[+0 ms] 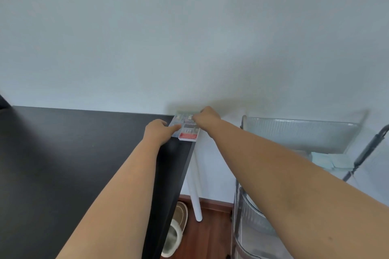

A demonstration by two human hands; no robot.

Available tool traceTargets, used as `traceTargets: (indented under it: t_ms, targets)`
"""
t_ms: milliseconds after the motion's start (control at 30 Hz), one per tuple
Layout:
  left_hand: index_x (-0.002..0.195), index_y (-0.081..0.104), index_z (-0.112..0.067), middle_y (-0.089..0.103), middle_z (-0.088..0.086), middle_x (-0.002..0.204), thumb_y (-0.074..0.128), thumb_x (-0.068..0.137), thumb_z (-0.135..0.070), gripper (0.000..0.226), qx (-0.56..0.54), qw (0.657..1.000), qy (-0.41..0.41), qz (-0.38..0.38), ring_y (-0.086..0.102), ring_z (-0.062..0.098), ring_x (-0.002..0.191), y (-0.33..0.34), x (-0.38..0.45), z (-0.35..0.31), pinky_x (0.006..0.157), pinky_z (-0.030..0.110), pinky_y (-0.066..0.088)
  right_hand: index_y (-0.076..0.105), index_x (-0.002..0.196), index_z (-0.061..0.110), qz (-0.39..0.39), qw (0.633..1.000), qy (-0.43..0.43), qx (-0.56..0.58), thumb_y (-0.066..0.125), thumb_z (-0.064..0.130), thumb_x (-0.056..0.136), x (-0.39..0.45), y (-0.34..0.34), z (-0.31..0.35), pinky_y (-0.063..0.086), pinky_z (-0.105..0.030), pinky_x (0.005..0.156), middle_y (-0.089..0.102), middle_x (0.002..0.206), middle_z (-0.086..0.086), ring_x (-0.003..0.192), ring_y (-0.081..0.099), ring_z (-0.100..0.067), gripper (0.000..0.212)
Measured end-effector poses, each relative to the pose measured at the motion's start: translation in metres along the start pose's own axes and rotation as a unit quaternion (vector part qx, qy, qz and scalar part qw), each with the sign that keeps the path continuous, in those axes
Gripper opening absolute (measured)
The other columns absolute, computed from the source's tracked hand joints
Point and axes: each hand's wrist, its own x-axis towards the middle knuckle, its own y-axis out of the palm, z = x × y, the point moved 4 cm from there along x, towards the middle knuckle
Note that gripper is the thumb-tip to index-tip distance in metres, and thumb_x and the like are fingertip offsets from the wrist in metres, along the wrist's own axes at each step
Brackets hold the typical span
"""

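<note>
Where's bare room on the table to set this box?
Black table: bare left of the left hand, wall to near edge. Crowded only at the far right corner, where it and the right hand grip the clear box.

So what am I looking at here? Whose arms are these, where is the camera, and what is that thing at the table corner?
No machine here: these are a person's two bare arms, filmed by one wide camera worn on the head, looking forward and down. On the far right corner of the black table lies a small clear box with compartments, red at its near end. The left hand grips its left side, thumb on top. The right hand curls its fingers at the box's far end; whether they pinch anything is hidden. Beside the table stands a clear plastic cart, and a slipper lies on the floor.
</note>
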Motion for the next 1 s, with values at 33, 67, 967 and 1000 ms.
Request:
traceTargets:
  t_ms: [33,67,967,1000]
  targets:
    - [0.067,0.049,-0.016,0.046,0.001,0.067,0.071,0.080,-0.051,0.043,0.017,1.000,0.003,0.001,0.047,0.016,0.063,0.001,0.000,-0.002,0.058,0.027,0.035,0.057,0.100,0.007,-0.002,1.000,0.014,0.027,0.058,0.021,0.089,0.003,0.002,-0.001,0.039,-0.025,0.051,0.057,0.086,-0.008,0.071,0.053,-0.023,0.017]
    - [0.064,0.049,-0.015,0.045,0.001,0.063,0.072,0.079,-0.050,0.044,0.031,1.000,0.004,0.001,0.045,0.015,0.058,0.002,0.000,-0.004,0.054,0.026,0.033,0.060,0.102,0.006,-0.003,0.998,0.032,0.055,0.060,0.024,0.089,0.006,0.005,-0.002,0.044,-0.027,0.057,0.060,0.089,-0.008,0.075,0.057,-0.024,0.022]
    - [0.120,0.049,-0.002,0.058,0.012,0.108,0.067,0.080,-0.010,0.044,-0.391,0.917,-0.062,-0.053,0.065,0.024,0.089,-0.004,-0.022,-0.017,0.069,0.034,0.061,0.059,0.085,0.007,-0.075,0.928,0.099,0.351,0.082,0.027,0.069,-0.002,-0.012,-0.016,0.036,-0.023,0.045,0.063,0.081,-0.005,0.059,0.054,-0.016,0.034]
    - [0.125,0.048,-0.005,0.059,0.014,0.113,0.066,0.083,-0.008,0.046,-0.425,0.902,-0.062,-0.039,0.065,0.027,0.096,-0.003,-0.024,-0.024,0.075,0.037,0.061,0.063,0.091,0.006,-0.076,0.927,0.087,0.357,0.082,0.027,0.069,-0.004,-0.021,-0.014,0.035,-0.023,0.046,0.065,0.087,-0.006,0.062,0.054,-0.015,0.036]
